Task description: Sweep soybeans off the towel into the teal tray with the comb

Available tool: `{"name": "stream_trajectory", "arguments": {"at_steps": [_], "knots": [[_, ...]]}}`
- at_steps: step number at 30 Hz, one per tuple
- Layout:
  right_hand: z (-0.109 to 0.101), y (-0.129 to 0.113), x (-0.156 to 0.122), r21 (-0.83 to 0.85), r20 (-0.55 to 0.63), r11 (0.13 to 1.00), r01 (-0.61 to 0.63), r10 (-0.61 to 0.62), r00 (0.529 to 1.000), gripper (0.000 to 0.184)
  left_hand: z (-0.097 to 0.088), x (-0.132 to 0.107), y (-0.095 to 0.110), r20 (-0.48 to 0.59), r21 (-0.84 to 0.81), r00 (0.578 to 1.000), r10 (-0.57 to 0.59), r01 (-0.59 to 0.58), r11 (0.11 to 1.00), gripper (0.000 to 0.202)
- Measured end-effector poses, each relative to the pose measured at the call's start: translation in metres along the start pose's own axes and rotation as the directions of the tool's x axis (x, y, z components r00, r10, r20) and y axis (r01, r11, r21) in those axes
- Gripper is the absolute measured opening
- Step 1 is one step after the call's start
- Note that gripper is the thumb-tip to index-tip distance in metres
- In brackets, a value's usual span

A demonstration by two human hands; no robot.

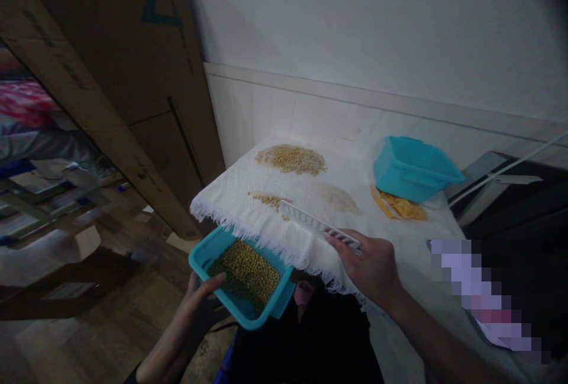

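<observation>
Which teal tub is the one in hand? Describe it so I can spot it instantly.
Start at the white towel covering the table, then drop below its fringed near-left edge. There the left hand holds a teal tub partly filled with yellowish beans. The other teal tub sits tilted on the towel's far right.

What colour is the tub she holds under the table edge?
Teal blue tub, seen in the head view.

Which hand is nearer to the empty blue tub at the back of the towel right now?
Right. The right hand rests on the towel holding the white comb, below and left of the empty blue tub. The left hand is far off, holding the bean-filled tub below the towel's edge.
</observation>
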State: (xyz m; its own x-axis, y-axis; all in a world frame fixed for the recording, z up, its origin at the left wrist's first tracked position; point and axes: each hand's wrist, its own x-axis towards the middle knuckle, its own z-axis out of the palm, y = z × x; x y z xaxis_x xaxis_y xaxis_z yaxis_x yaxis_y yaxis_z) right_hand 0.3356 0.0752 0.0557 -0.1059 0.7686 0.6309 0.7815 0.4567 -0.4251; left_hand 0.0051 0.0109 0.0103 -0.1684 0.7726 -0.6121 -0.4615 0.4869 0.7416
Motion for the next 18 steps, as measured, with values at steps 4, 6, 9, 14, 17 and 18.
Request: {"name": "stream_trajectory", "arguments": {"at_steps": [4, 6, 9, 14, 17, 18], "knots": [[0.004, -0.004, 0.008, 0.045, 0.019, 0.998, 0.037, -0.038, 0.999, 0.024, 0.002, -0.001, -0.001, 0.0, 0.018, 1.0, 0.007, -0.007, 1.0, 0.083], [0.005, -0.006, 0.01, 0.069, 0.019, 0.996, 0.056, -0.057, 0.998, 0.024, 0.003, -0.001, -0.001, -0.012, 0.001, 1.0, -0.003, 0.003, 1.0, 0.085], [0.008, -0.009, 0.008, 0.089, 0.003, 0.992, 0.091, -0.092, 0.996, 0.023, 0.004, 0.002, 0.001, -0.043, -0.015, 0.999, -0.015, 0.015, 1.0, 0.089], [0.016, -0.015, 0.003, 0.116, -0.024, 0.972, 0.203, -0.201, 0.979, 0.026, -0.002, 0.018, -0.007, -0.06, -0.004, 0.998, -0.003, 0.003, 1.0, 0.08], [0.02, -0.017, 0.002, 0.133, -0.032, 0.955, 0.265, -0.263, 0.964, 0.028, -0.008, 0.033, -0.014, -0.102, -0.009, 0.995, -0.002, 0.001, 1.0, 0.079], [0.021, -0.018, 0.001, 0.137, -0.031, 0.95, 0.28, -0.278, 0.96, 0.028, -0.01, 0.037, -0.015, -0.109, -0.008, 0.994, -0.008, 0.007, 1.0, 0.079]]}}
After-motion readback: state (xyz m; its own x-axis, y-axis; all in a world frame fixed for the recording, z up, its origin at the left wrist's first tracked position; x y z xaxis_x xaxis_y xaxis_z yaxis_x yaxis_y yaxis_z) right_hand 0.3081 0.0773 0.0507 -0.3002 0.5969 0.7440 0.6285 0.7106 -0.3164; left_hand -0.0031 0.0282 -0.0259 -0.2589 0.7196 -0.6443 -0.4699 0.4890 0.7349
